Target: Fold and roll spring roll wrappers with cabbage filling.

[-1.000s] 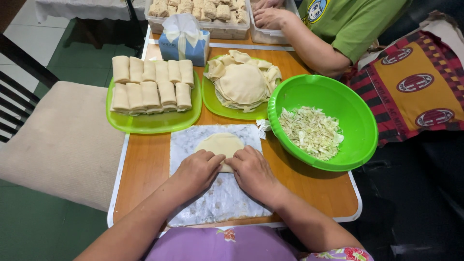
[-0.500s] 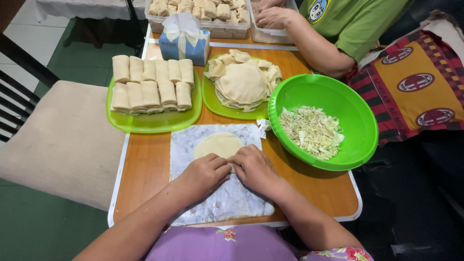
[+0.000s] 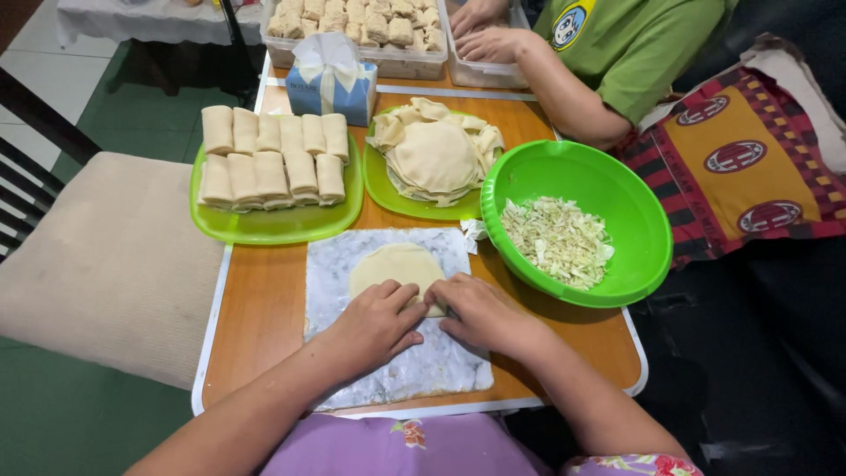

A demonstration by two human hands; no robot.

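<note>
Wooden table (image 3: 264, 308) carries a marble board (image 3: 441, 366) with a pale wrapper (image 3: 394, 267) on it. Left hand (image 3: 374, 324) and right hand (image 3: 480, 313) press, fingers curled, on the wrapper's 6 o'clock edge. Green bowl (image 3: 634, 220) of cabbage (image 3: 557, 242) sits at 3 o'clock; plate of rolls (image 3: 273, 154) at 11.

Left hand (image 3: 377, 324) and right hand (image 3: 480, 313) side by side, palms down, fingers curled — forearms bare.
</note>
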